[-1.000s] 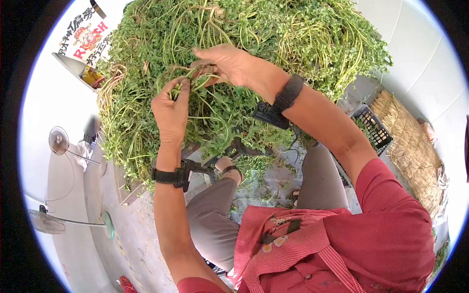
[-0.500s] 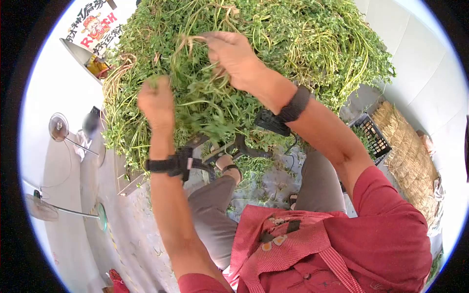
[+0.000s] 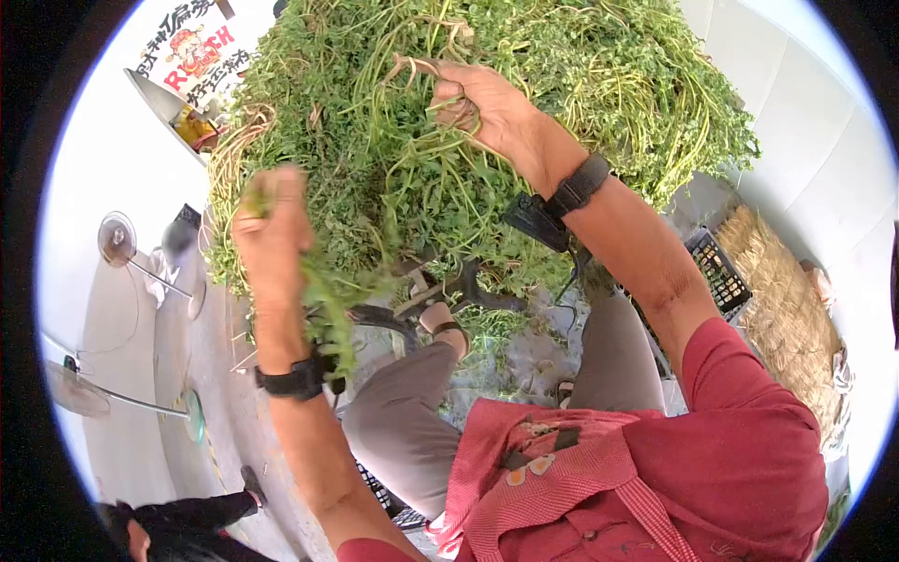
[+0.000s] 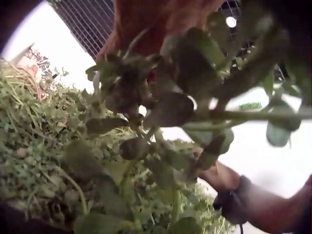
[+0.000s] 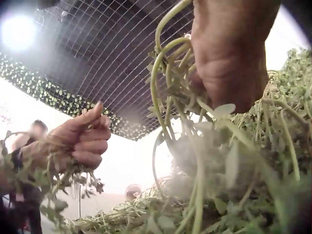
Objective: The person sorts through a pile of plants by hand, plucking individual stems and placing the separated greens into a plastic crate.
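Observation:
A big heap of leafy green stems (image 3: pixel 599 84) fills the top of the head view. At its left edge the left hand (image 3: pixel 272 239), a little blurred, has its fingers curled round green sprigs (image 3: pixel 332 309) that trail below the wrist. Leaves cover much of the left wrist view, under the left hand (image 4: pixel 161 24). Over the heap the right hand (image 3: pixel 487 108) grips a bunch of stems, with pale root ends (image 3: pixel 412 66) sticking out past the fingers. In the right wrist view looped stems (image 5: pixel 168 73) hang from the right hand (image 5: pixel 231 63), and the left hand (image 5: pixel 83 141) is apart from it.
A black crate (image 3: pixel 716 272) and a straw mat (image 3: pixel 787 318) lie at the right. Two fans (image 3: pixel 117 239) stand at the left, below a printed sign (image 3: pixel 197 56). Another person in dark clothes (image 3: pixel 187 525) is at the lower left. Dark bars (image 3: pixel 487 290) show under the heap.
The hands have separated: the left moved left and down with sprigs trailing, the right moved up and slightly right with its bunch. The person in dark clothes has come into view.

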`<state>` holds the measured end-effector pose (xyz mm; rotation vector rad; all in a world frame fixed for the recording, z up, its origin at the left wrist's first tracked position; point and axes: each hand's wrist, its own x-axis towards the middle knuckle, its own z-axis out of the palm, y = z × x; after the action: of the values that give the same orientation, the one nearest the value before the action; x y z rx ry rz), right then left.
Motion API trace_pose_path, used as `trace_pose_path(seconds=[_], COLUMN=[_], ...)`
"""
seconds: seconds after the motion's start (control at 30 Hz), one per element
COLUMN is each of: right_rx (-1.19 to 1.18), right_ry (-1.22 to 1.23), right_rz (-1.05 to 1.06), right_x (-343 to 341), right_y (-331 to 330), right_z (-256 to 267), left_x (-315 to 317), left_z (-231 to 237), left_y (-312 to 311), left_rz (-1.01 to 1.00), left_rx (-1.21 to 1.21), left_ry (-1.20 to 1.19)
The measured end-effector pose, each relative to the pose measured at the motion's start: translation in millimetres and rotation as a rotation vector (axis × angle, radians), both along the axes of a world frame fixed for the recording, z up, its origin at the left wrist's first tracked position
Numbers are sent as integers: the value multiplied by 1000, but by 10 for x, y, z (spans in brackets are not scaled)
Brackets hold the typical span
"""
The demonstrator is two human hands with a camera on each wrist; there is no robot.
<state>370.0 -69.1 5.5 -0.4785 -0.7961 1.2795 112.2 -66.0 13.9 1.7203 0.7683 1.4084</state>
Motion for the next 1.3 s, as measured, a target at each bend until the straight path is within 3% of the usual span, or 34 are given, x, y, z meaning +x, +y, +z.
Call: trace_pose_path(seconds=[0.1,0.17,0.27,0.53,0.63,0.7,0.83,0.9,0.93,0.97,1.0,1.07,1.13,1.2,1.3], right_rx=[-45,-142,-201,-144,-155,-92,12,45,166,287,413,399,130,120,26], right_ry=[70,120,121,44,-123,-147,-172,-183,-232,-278,-323,-329,-108,-44,102], right_rz=[11,-24,-91,-160,-356,-363,-382,-380,-515,-650,-793,-816,-406,-334,-103], right_x=[-32,-83,-117,-209,-253,-284,-383,-411,-399,-372,-316,-151,-39,-7,25], right_y=[77,97,128,93,23,-73,-104,-95,-97,-105,-108,-131,-116,-87,-99], right_z=[-9,19,33,9,47,41,-1,12,26,39,68,71,85,62,-9], left_x=[319,475,622,768,798,793,747,671,626,505,335,178,248,292,399], left_z=[-146,-268,-298,-334,-334,-343,-248,-370,-338,-320,-334,-425,-347,-269,-228], left_y=[-154,-107,-149,-216,-209,-154,-68,202,249,261,378,457,218,113,34], left_rz=[-18,-121,-129,5,90,283,276,333,387,467,431,231,120,15,-197], left_rx=[-47,129,181,505,667,601,441,506,571,209,106,-186,-264,-336,-230], left_ry=[116,128,198,354,514,588,479,446,409,340,294,-30,-54,-91,-131])
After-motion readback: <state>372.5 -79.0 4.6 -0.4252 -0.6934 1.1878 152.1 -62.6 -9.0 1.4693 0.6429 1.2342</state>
